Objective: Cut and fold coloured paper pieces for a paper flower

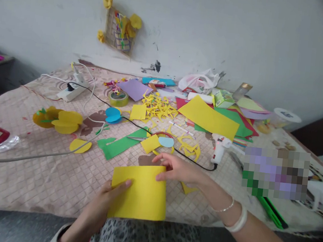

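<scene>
A sheet of yellow paper (143,202) is held up over the front edge of the table. Its right side looks bent round, as if folded over. My left hand (103,203) grips its left side, thumb flat on the front face and the other fingers behind. At the upper right corner, my right hand (178,169) has curled fingers on the paper's edge. Just beyond lie scissors (136,138), partly under a small yellow paper square (150,143) and a light blue paper piece (166,142). A green paper strip (122,146) is left of them.
A white glue gun (219,148) stands to the right, its black cord crossing the table to a power strip (71,91). Yellow scraps (161,107), tape (118,98), yellow paper balls (68,122) and a green cutter (273,213) lie around. A grey cable (30,161) runs along the left.
</scene>
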A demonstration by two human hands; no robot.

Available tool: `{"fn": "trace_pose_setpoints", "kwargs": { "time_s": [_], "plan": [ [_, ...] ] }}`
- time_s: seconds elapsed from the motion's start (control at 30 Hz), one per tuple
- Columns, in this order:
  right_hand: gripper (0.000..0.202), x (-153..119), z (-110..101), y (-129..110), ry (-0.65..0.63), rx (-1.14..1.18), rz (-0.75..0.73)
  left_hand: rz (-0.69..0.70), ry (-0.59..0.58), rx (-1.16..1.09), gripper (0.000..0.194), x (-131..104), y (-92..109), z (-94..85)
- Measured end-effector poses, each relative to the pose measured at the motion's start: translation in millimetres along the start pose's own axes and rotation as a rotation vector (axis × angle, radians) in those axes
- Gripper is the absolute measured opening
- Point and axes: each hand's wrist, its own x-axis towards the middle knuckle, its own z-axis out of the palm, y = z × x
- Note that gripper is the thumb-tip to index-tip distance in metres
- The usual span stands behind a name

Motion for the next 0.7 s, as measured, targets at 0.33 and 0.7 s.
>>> {"fn": "trace_pose_setpoints", "kwargs": {
  "time_s": [0.33,0.7],
  "plan": [
    [0.032,-16,51,17,0.086,0.434,0.079,0.145,0.256,-0.227,0.050,-20,-39,6.6],
    [0.021,-25,29,22,0.180,0.471,0.059,0.262,0.385,-0.198,0.056,-15,-50,10.2]
  ]
}}
